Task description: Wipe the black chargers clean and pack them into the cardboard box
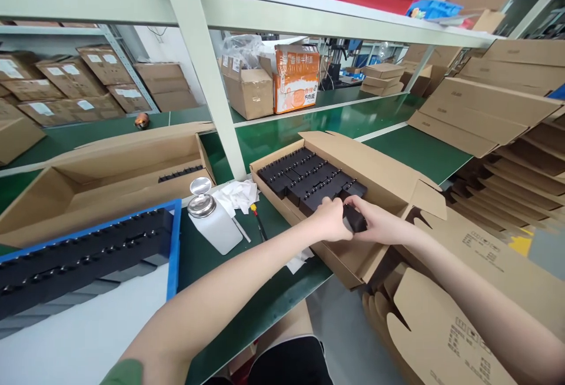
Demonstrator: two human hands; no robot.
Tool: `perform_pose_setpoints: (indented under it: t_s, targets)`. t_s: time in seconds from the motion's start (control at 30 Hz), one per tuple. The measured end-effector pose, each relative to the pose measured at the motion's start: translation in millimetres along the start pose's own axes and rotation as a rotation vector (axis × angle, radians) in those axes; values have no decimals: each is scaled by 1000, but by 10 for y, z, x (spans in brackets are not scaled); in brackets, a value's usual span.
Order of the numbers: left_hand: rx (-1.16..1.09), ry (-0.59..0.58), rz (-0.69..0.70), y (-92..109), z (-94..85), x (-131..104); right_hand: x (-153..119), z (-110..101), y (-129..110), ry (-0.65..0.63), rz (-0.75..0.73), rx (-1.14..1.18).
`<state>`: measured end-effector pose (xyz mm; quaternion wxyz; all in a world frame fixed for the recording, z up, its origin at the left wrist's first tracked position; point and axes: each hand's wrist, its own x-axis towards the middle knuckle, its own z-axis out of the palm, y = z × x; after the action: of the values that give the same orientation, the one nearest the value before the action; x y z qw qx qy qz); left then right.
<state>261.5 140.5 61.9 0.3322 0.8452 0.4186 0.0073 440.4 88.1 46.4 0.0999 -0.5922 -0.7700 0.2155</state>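
Both hands are over the near end of an open cardboard box point(329, 255). My left hand point(333, 219) and my right hand point(373, 220) are closed on opposite sides of a black block point(354, 218), partly hidden by the fingers. Behind it, rows of similar black blocks point(304, 176) with small shiny metal studs fill the far part of the box. To the left, a blue-edged tray point(174, 249) holds more black blocks point(88, 261) in a line.
A metal-capped bottle point(216, 226), crumpled tissue point(238, 195) and a yellow-tipped screwdriver point(258, 220) lie left of the box. Another cardboard box point(110, 167) stands behind the tray. A shelf post point(205, 73) rises between the boxes. Flattened cartons point(477, 255) stand at right.
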Motion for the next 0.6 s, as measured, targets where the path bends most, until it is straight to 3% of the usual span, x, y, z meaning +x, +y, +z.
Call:
perform_pose_setpoints:
  t_s: [0.13, 0.3, 0.47, 0.6]
  targets:
    - [161, -1, 3, -10, 132, -26, 76, 100, 42, 14, 42, -137]
    - [357, 113, 103, -38, 217, 43, 203, 138, 127, 34, 121, -266]
    - [493, 174, 254, -112, 187, 252, 351, 221, 218, 163, 186, -367]
    - [551, 239, 405, -130, 116, 484, 314, 159, 330, 258, 218, -398]
